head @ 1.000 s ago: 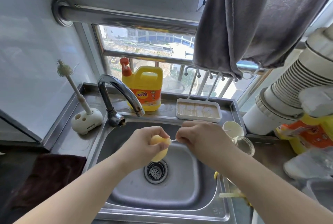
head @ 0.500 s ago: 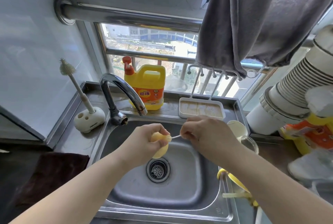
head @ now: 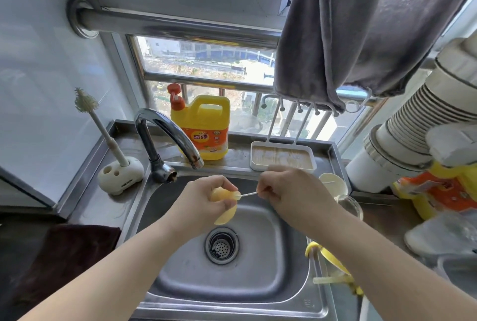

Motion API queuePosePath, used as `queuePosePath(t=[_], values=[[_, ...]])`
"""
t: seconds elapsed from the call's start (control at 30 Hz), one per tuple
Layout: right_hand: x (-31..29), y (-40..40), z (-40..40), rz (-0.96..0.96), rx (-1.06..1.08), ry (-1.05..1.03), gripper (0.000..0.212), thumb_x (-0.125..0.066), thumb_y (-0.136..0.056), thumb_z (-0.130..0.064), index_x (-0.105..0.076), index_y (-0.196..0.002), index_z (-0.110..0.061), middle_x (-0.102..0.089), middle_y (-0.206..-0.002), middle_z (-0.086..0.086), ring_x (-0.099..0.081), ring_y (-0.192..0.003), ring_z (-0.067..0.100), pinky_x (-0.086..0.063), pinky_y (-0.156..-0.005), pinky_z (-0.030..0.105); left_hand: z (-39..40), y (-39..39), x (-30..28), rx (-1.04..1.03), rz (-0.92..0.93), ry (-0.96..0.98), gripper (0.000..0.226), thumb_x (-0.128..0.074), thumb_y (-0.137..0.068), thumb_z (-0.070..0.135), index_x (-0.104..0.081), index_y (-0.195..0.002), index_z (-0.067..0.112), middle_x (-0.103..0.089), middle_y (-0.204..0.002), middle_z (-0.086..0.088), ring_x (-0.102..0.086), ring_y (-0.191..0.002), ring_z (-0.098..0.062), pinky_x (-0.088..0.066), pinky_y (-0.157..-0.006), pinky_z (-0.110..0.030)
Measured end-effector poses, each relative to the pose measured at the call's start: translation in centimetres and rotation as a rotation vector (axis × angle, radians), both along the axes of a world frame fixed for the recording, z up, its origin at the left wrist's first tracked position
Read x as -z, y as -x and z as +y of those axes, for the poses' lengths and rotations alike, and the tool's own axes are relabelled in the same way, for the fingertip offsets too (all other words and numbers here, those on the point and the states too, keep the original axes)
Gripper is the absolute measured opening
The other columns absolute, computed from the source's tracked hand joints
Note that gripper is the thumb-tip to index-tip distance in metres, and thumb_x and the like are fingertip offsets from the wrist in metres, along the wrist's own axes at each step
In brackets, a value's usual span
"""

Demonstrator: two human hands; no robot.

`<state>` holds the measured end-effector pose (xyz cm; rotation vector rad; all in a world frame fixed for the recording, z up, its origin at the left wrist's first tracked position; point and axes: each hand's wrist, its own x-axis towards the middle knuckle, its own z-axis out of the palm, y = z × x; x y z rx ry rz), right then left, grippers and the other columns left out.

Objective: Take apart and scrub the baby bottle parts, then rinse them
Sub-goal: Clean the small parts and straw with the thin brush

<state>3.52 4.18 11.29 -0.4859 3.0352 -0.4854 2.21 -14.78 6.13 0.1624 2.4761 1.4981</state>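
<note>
Standing by the steel sink here, everything below is placed relative to it. Both hands are up over the basin, just above the drain strainer. The left hand is curled around a soft yellowish bottle part, looks like the nipple piece, gripping it snug. The right hand is pinched shut on a thin white brush stick, and its tip goes right into the yellow piece.

At the sink's back-left corner stands the curved chrome faucet; I can't see any water coming out of it. Left of that, on the steel ledge, a bottle brush stands upright in a white holder. Behind the sink on the sill sits a yellow detergent jug with an orange pump, and beside it a white tray with hooks. Just off the sink's right edge are a clear bottle and a pale cup-like cap, with a yellow handled ring near the front-right corner. A grey towel hangs above from a rail, window behind it, daylight pouring in. White tiled wall to the left.
</note>
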Motion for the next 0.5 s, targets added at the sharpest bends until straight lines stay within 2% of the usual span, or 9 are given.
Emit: queuePosePath(t=[0.07, 0.17, 0.27, 0.37, 0.5], values=[[-0.2, 0.5, 0.7, 0.036, 0.062, -0.001, 0.010, -0.053, -0.089, -0.020, -0.063, -0.084, -0.021, -0.059, -0.089, -0.007, -0.056, -0.083, 0.017, -0.041, -0.064, 0.027, 0.1, 0.0, 0.1, -0.006, -0.012, -0.011, 0.018, -0.073, -0.080, 0.017, -0.064, -0.076, 0.033, -0.068, -0.094, 0.002, -0.058, -0.081, -0.015, -0.042, -0.063, -0.015], [0.1, 0.2, -0.1, 0.030, 0.024, -0.053, 0.011, -0.052, -0.090, -0.024, -0.062, -0.087, -0.022, -0.059, -0.093, -0.007, -0.056, -0.084, 0.017, -0.036, -0.062, 0.027, 0.7, -0.3, -0.1, 0.004, 0.000, 0.029, 0.018, -0.072, -0.081, 0.018, -0.063, -0.077, 0.034, -0.064, -0.085, 0.009, -0.054, -0.073, -0.007, -0.038, -0.056, -0.010], [-0.5, 0.1, 0.9, 0.037, 0.104, -0.057, 0.009, -0.055, -0.088, -0.024, -0.063, -0.086, -0.025, -0.059, -0.092, -0.009, -0.057, -0.083, 0.015, -0.039, -0.062, 0.028, 0.5, -0.2, -0.2, -0.028, 0.007, 0.055, 0.022, -0.071, -0.081, 0.016, -0.061, -0.073, 0.034, -0.061, -0.079, 0.015, -0.054, -0.071, -0.005, -0.039, -0.054, -0.007], [-1.4, 0.1, 3.2, 0.027, 0.155, 0.014, 0.009, -0.061, -0.086, -0.024, -0.066, -0.082, -0.030, -0.058, -0.085, -0.014, -0.055, -0.080, 0.009, -0.044, -0.064, 0.028, -0.4, -0.1, 0.1, -0.076, 0.002, 0.024, 0.018, -0.072, -0.080, 0.015, -0.064, -0.076, 0.030, -0.064, -0.081, 0.010, -0.058, -0.075, -0.010, -0.045, -0.060, -0.015], [-1.1, -0.8, 1.8, -0.046, 0.041, 0.035, 0.010, -0.060, -0.088, -0.029, -0.069, -0.090, -0.032, -0.054, -0.083, -0.021, -0.053, -0.080, 0.002, -0.041, -0.064, 0.023, 0.1, -0.5, 0.0, -0.083, -0.006, -0.047, 0.022, -0.075, -0.078, 0.016, -0.067, -0.075, 0.036, -0.067, -0.088, 0.005, -0.061, -0.082, -0.016, -0.049, -0.069, -0.024]])
